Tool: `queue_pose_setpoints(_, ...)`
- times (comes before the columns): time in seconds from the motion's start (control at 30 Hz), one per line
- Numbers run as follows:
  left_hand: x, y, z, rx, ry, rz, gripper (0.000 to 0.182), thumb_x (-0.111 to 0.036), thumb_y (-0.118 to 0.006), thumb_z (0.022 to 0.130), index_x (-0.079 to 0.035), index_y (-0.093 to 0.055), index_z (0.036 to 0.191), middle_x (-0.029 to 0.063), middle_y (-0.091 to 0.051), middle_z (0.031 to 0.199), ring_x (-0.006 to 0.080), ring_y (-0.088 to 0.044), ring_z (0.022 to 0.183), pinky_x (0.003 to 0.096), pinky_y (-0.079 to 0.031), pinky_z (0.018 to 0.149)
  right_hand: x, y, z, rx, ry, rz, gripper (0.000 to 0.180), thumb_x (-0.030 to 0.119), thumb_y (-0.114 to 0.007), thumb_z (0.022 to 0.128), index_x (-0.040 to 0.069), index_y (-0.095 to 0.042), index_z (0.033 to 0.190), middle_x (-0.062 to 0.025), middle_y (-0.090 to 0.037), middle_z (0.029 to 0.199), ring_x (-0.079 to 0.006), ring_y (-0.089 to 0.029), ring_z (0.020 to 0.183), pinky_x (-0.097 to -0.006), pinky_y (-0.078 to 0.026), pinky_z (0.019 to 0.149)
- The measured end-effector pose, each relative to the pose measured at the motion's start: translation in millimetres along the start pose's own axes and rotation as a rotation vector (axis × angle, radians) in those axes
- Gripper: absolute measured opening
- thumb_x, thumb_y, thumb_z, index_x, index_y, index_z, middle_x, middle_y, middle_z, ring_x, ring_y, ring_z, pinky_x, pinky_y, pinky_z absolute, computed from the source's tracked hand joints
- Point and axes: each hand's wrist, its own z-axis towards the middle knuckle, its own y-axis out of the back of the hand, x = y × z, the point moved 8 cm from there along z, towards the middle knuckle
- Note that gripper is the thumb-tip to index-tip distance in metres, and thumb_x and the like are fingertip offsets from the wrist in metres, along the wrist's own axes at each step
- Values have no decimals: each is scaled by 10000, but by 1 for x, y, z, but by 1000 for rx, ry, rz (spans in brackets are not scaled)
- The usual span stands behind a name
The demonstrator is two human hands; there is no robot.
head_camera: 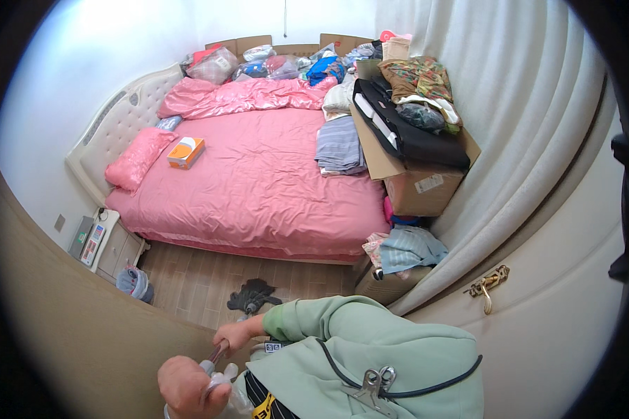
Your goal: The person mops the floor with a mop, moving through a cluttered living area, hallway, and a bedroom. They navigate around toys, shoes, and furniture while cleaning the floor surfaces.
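Note:
A mop stands before me, its dark grey strip head [254, 296] spread on the wood-look floor. Its handle [218, 353] rises toward my body. My right hand [233, 335], below a light green sleeve, is closed around the handle lower down. Nearer the camera, my left hand [188, 385] grips the handle's upper end. Some clear plastic [230, 385] shows beside the left hand; I cannot tell exactly what it is. Part of the shaft close to the mop head is hidden by my right arm.
A bed with pink sheets [251, 173] fills the room beyond. To the left are a white nightstand [116, 246] and a waste bin [134, 284]. At right, a loaded cardboard box [424, 191], a suitcase [393, 285] with clothes, a curtain [524, 141] and a door [550, 314].

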Motion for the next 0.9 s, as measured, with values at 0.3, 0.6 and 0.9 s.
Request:
queue_pose_setpoints(0.3, -28, 15, -27, -77, 389, -86, 279, -261, -599, 933, -31, -577, 777, 117, -536, 662, 269, -507, 559, 379, -393, 510, 28, -42, -75, 112, -213, -29, 266, 231, -753, 698, 43, -589, 788, -41, -566, 647, -172, -546, 596, -346, -446, 525)
queue_pose_setpoints(0.6, -9, -45, -73, -125, 486, -409, 315, -254, -603, 938, -52, -508, 716, -6, -468, 602, 73, -416, 551, 263, -315, 486, 14, -14, -176, -314, -386, -287, 232, 252, -678, 769, 54, -640, 883, -183, -661, 855, -376, -627, 828, -453, -483, 697)
queue_pose_setpoints(0.9, -51, -163, -104, 194, 246, -349, 137, -152, -664, 851, -36, -613, 799, 125, -599, 691, 268, -592, 602, 370, -473, 559, -79, -16, -301, -867, -558, -425, 137, 173, -673, 697, 71, -613, 767, -196, -631, 797, -409, -608, 829, -483, -474, 681)
